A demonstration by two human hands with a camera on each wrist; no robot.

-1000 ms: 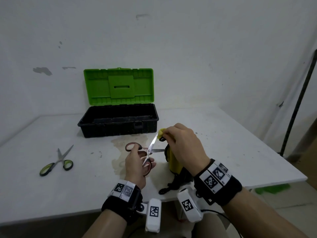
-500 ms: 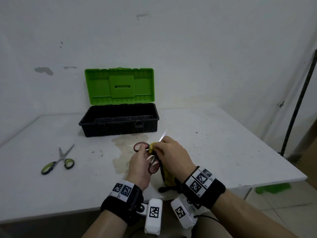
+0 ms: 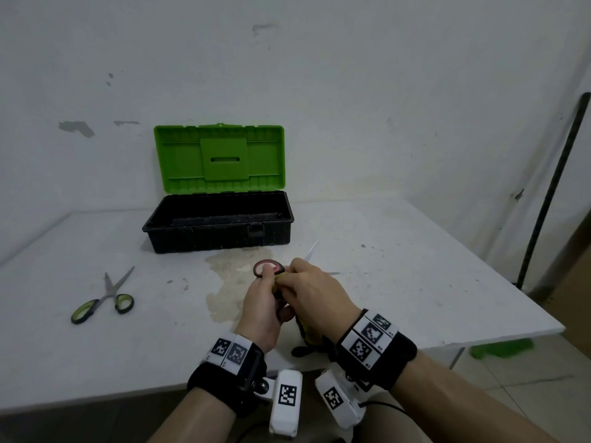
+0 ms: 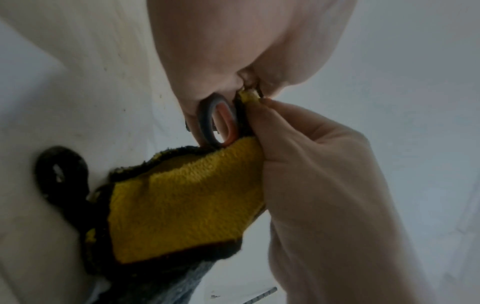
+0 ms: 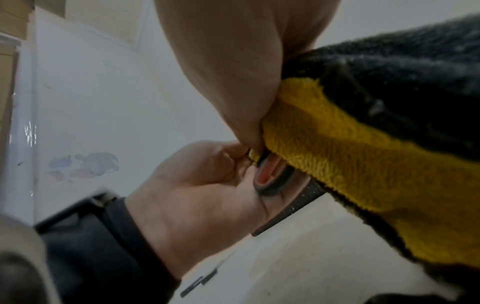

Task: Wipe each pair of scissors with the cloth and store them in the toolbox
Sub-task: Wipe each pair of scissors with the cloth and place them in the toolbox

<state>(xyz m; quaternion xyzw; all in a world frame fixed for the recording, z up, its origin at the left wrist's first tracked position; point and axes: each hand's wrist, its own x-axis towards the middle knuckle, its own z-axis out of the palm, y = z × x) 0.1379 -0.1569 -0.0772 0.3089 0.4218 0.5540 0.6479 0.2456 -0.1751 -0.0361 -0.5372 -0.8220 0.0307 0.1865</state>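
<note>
My left hand (image 3: 263, 302) grips the handles of the red-and-grey scissors (image 3: 268, 268), whose blades (image 3: 311, 250) stick out open beyond my right hand. My right hand (image 3: 311, 290) pinches the yellow-and-black cloth (image 4: 187, 203) against the scissors near the pivot; the cloth (image 5: 350, 156) hangs down to the table's front edge. One handle loop (image 4: 217, 121) shows beside the cloth in the left wrist view. A second pair, the green-handled scissors (image 3: 104, 298), lies on the table at the left. The black toolbox (image 3: 220, 223) stands open at the back, its green lid (image 3: 219, 158) upright.
The white table (image 3: 415, 266) has a yellowish stain (image 3: 230, 282) in front of the toolbox. Its front edge runs just under my wrists and its right corner ends near a dark pole (image 3: 553, 187). A white wall rises behind the toolbox.
My right hand with the cloth has slid from the blade tips down toward the handles. The scissors have shifted slightly away from me, with the blades now pointing out past the right hand.
</note>
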